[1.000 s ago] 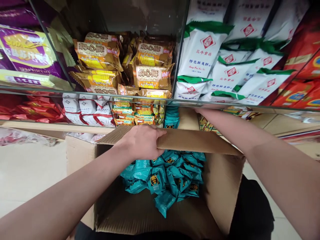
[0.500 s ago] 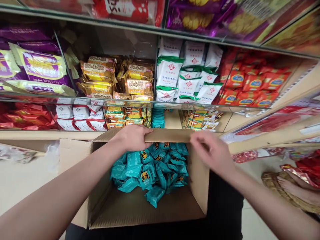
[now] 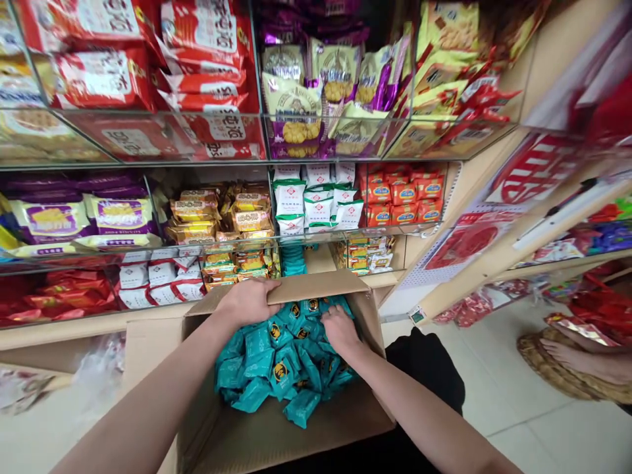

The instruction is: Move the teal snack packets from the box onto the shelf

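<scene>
A cardboard box (image 3: 276,454) lies tilted with its opening toward me, a pile of teal snack packets (image 3: 257,352) inside. My left hand (image 3: 249,299) is closed on the box's far flap, thumb along its upper edge. Inside the box, my right hand (image 3: 340,329) is curled down onto the teal packets at the far right of the pile. Its fingertips are partly hidden among them. Just beyond the flap, a stack of teal packets (image 3: 293,260) stands in a bottom shelf compartment.
Shelves with clear dividers hold white-and-green packets (image 3: 318,207), small red packets (image 3: 402,194), brown-and-yellow packets (image 3: 197,207) and purple biscuit packs (image 3: 121,214). A clear shelf front (image 3: 237,243) runs above the bottom row. At right, another person's foot (image 3: 567,359) rests on a woven mat (image 3: 533,368).
My right hand has moved from the flap's right end down into the box onto the teal packets. My left hand keeps its hold on the flap. The view has shifted, showing more upper shelf.
</scene>
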